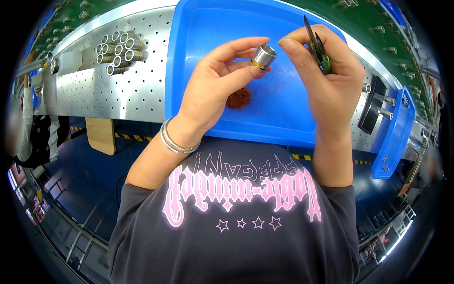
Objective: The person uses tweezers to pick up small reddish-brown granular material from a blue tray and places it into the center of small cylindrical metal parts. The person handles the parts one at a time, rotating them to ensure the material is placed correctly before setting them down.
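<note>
Above the blue tray (288,125), my left hand (203,90) pinches a short metal cylinder (265,56) between thumb and fingers. The cylinder is tilted, with a yellow band around its lower end. My right hand (326,71) is closed around small scissors (318,48) with dark blades and a green handle, their tips pointing up and away. Its thumb and index finger press together close to the cylinder; whether they pinch a fine wire is too small to tell. A reddish-brown tangle of thin wire (238,98) lies in the tray, partly behind my left hand.
On the perforated metal table (151,85), several similar cylinders (119,50) stand grouped at the left. To the right are a black flat device (372,105), a few loose cylinders (388,101) and a smaller blue tray (392,142). A wooden stool (100,136) sits below the table's left part.
</note>
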The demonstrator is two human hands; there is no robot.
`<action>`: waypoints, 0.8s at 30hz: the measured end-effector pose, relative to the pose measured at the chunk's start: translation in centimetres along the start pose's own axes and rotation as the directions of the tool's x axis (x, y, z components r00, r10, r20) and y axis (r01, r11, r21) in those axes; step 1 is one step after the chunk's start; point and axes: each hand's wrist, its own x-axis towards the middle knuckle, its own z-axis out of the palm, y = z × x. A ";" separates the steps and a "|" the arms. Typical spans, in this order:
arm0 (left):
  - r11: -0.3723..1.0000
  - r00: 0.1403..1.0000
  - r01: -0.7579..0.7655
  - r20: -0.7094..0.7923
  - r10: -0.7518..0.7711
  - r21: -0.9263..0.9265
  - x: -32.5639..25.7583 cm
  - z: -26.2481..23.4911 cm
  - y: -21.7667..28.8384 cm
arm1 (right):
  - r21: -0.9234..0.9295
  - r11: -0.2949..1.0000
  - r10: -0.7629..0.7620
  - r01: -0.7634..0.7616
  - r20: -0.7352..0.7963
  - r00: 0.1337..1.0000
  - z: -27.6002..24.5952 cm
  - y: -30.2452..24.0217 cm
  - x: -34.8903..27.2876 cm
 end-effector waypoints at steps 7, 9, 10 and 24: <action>0.999 1.000 0.006 0.010 -0.006 0.035 -0.1 -0.2 0.0 | -0.016 1.000 -0.017 0.018 0.032 0.999 0.0 -0.1 0.0; 0.997 0.999 0.029 0.019 -0.030 0.069 -0.1 -0.3 0.1 | -0.014 1.000 -0.026 0.026 0.026 0.999 0.0 0.0 0.0; 0.998 1.000 0.023 0.013 -0.024 0.065 -0.1 -0.3 0.1 | -0.008 1.000 -0.020 0.020 0.011 1.000 0.1 0.1 -0.1; 0.990 0.984 -0.135 -0.107 0.139 0.050 0.3 -0.1 0.6 | -0.228 0.973 0.051 -0.036 0.060 0.997 0.4 1.4 -1.4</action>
